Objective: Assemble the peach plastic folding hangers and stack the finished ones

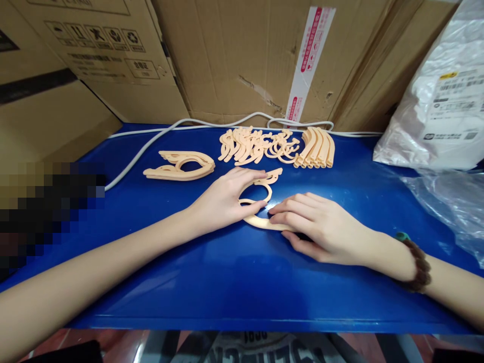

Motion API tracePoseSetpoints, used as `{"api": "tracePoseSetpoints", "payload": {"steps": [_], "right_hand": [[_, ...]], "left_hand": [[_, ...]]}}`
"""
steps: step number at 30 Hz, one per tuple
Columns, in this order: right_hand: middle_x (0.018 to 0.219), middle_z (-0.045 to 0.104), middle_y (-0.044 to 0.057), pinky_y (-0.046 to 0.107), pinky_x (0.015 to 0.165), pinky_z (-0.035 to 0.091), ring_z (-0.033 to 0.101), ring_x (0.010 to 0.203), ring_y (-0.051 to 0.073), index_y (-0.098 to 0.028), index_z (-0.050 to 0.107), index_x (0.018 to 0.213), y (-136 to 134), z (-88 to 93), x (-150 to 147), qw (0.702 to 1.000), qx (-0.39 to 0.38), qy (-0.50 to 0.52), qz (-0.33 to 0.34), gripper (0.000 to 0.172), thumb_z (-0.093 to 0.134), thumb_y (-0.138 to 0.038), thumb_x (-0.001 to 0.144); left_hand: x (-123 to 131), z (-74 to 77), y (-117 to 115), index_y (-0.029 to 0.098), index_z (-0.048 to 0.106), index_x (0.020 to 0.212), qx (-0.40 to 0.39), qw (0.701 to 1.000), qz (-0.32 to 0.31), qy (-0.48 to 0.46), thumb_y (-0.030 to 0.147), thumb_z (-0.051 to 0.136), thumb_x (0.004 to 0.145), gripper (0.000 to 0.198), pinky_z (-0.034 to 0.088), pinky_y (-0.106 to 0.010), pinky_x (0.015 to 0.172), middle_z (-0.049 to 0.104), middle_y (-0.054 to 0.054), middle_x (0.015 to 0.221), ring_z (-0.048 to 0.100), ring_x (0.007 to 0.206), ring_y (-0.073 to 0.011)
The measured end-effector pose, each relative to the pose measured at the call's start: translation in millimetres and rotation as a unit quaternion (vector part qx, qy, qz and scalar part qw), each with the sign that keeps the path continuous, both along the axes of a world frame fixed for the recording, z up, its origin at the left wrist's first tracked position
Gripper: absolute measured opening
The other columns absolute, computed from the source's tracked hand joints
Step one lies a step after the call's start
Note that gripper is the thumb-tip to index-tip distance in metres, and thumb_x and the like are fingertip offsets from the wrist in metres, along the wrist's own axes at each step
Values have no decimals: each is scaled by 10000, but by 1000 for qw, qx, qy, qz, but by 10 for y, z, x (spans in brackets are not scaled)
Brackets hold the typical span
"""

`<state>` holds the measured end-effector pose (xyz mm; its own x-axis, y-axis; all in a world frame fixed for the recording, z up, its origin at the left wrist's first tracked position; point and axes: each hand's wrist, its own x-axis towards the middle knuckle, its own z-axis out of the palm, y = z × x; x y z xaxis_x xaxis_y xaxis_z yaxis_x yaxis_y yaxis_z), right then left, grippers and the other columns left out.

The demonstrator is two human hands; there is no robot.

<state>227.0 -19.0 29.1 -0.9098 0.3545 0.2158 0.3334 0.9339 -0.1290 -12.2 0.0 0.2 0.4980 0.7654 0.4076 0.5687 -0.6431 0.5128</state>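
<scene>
Head view: left grip (230, 194) is pinching the ringed end of a cream plastic frame (260, 222) at mid-worktop (234, 282); right grip (321, 227) is grasping its curved arm. Progress, judged: stacked frames (174, 174) at left are looking assembled; the held one is apparently being worked; loose small parts (245, 146) and nested curved arms (317, 146) are waiting behind. White cable (177, 123) is running behind these, a carton (234, 60) is standing farther back, and a plastic bag (423, 116) is resting at right. Nothing is obstructing either grip.

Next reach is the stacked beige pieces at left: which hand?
Left, I'd say: the left hand is nearer the stacked pieces; the right hand sits farther off. Both touch the curved piece, though.
</scene>
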Motion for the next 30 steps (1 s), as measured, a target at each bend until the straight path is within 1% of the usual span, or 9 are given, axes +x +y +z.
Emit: {"api": "tracePoseSetpoints", "payload": {"steps": [4, 8, 10, 13, 17, 21, 27, 30], "right_hand": [[1067, 669, 111, 365, 783, 468, 599, 961, 211, -140, 612, 1121, 66, -19, 28, 999, 21, 3, -26, 240, 456, -209, 951], [1133, 655, 110, 369, 836, 477, 588, 1003, 205, -157, 595, 1131, 109, -52, 54, 1000, 9, 16, -25, 231, 426, -201, 980], [1171, 633, 115, 356, 860, 490, 585, 1026, 195, -158, 583, 1143, 114, -66, 66, 999, -14, 29, -31, 230, 420, -203, 986], [1175, 610, 119, 326, 844, 510, 594, 1029, 184, -161, 568, 1156, 112, -76, 79, 997, -35, 43, -54, 231, 412, -210, 992], [1095, 636, 111, 333, 824, 505, 602, 973, 186, -160, 575, 1116, 119, -76, 80, 997, -20, 39, -61, 216, 406, -217, 995], [1090, 645, 103, 360, 848, 473, 583, 979, 201, -157, 592, 1093, 136, -72, 70, 998, 11, 32, -56, 205, 426, -215, 988], [1128, 644, 100, 364, 873, 445, 566, 1002, 202, -168, 602, 1113, 152, -71, 72, 998, 11, 27, -63, 235, 405, -186, 987], [1153, 641, 93, 362, 893, 433, 559, 1029, 201, -172, 598, 1138, 154, -72, 77, 998, 12, 26, -63, 247, 405, -175, 985]], "left_hand": [[-4, 16, 3, 189, 555, 1287, -22, 1000, -14, -5, 360, 668, 836, 496, 453, -387, 1032, 635, -87, 1275, 571, 1195, -249], [-6, 21, 18, 208, 543, 1288, -46, 999, -26, -14, 400, 668, 838, 505, 443, -372, 1035, 622, -69, 1292, 574, 1189, -242], [-6, 20, 27, 210, 551, 1271, -56, 998, -27, -18, 389, 667, 839, 481, 437, -368, 1036, 621, -63, 1290, 573, 1189, -237], [-7, 23, 37, 207, 560, 1253, -73, 997, -22, -20, 361, 682, 826, 469, 437, -366, 1031, 622, -59, 1286, 574, 1183, -232], [-4, 36, 35, 211, 569, 1237, -94, 995, -17, -23, 344, 694, 812, 462, 443, -376, 1025, 627, -57, 1280, 579, 1178, -235], [2, 42, 29, 214, 576, 1234, -92, 995, -16, -29, 339, 691, 813, 453, 444, -377, 1031, 632, -61, 1277, 583, 1182, -237], [9, 33, 28, 210, 605, 1205, -85, 995, -28, -43, 360, 653, 850, 388, 421, -405, 1068, 641, -71, 1278, 573, 1210, -238], [7, 33, 28, 204, 605, 1207, -88, 995, -23, -38, 371, 658, 849, 399, 427, -399, 1061, 642, -72, 1280, 578, 1203, -236]]}}
